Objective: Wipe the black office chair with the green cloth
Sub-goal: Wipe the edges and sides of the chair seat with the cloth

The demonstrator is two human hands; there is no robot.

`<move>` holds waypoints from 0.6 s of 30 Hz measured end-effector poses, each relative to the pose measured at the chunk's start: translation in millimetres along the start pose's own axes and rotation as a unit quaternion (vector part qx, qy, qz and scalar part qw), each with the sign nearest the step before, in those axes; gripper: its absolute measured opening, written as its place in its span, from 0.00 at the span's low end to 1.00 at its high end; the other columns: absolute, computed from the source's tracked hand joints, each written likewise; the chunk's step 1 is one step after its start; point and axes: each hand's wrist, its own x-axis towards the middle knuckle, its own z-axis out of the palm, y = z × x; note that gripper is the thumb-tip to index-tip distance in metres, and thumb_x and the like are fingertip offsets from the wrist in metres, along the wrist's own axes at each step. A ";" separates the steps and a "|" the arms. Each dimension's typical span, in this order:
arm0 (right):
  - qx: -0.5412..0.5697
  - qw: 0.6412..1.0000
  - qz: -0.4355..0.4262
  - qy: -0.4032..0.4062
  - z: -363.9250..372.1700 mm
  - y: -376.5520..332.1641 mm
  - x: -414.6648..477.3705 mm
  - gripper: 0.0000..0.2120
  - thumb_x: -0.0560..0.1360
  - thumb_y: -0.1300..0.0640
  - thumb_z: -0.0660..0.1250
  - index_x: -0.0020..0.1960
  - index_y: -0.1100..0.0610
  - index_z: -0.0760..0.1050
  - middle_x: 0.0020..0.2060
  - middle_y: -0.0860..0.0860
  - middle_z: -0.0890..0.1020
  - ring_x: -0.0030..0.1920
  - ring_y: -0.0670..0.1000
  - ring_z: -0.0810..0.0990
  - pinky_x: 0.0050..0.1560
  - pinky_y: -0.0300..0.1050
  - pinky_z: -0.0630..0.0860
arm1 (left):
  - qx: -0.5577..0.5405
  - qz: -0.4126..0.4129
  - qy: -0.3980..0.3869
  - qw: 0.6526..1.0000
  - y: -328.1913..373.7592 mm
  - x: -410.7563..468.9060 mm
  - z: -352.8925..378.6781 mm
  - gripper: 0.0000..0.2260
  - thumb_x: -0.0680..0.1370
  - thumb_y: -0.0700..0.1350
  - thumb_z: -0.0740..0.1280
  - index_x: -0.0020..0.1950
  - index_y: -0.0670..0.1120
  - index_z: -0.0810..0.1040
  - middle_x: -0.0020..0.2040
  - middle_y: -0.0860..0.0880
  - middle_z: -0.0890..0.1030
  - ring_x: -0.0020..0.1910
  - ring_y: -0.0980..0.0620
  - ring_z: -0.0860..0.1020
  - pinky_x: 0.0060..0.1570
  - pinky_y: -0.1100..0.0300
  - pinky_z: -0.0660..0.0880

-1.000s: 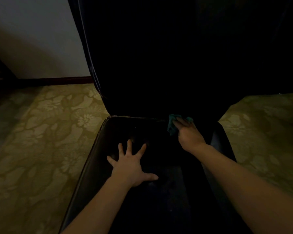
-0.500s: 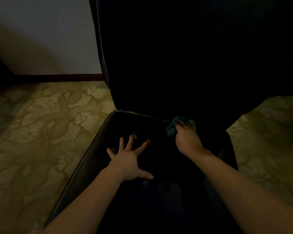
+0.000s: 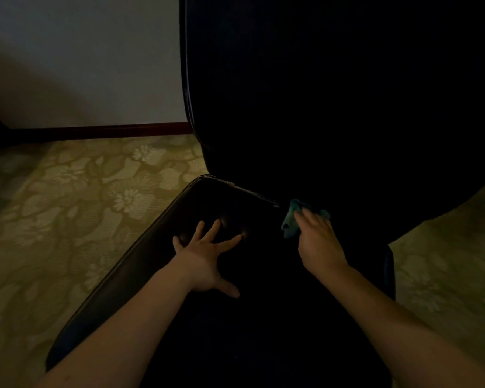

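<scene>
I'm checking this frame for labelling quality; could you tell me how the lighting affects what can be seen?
Head view: very dim; the chair backrest is near-black with no detail, the seat shows only faint edge sheen; the left hand, right hand, green cloth and carpet stay readable.

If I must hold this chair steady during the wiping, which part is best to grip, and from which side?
Probably the seat's left edge, from above: it is a rounded, exposed rim beside the flat left hand. The right hand holds the green cloth at the seat's back.
</scene>
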 end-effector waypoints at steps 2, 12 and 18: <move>0.002 1.000 0.021 -0.009 -1.7 -9.1 1.7 0.29 0.82 0.60 0.54 0.79 0.55 0.46 0.78 0.53 0.50 0.77 0.55 0.51 0.76 0.52 0.47 | 0.014 -0.002 -0.001 1.000 0.3 3.6 -0.2 0.52 0.62 0.70 0.74 0.76 0.72 0.42 0.79 0.54 0.31 0.77 0.44 0.29 0.67 0.23 0.37; 0.024 1.000 0.006 0.002 -7.5 -37.4 21.8 0.30 0.81 0.61 0.57 0.79 0.55 0.47 0.78 0.53 0.53 0.77 0.55 0.53 0.76 0.52 0.48 | -0.004 -0.002 0.000 1.000 -2.2 4.1 1.6 0.52 0.63 0.70 0.74 0.76 0.72 0.42 0.79 0.54 0.31 0.76 0.45 0.28 0.66 0.24 0.36; 0.013 0.999 0.027 -0.019 -7.9 -25.8 -2.5 0.31 0.82 0.59 0.56 0.79 0.55 0.44 0.79 0.53 0.47 0.78 0.55 0.48 0.77 0.53 0.45 | -0.005 0.003 0.003 1.000 -4.2 6.1 2.5 0.52 0.62 0.70 0.74 0.76 0.72 0.43 0.79 0.54 0.31 0.76 0.45 0.28 0.66 0.23 0.36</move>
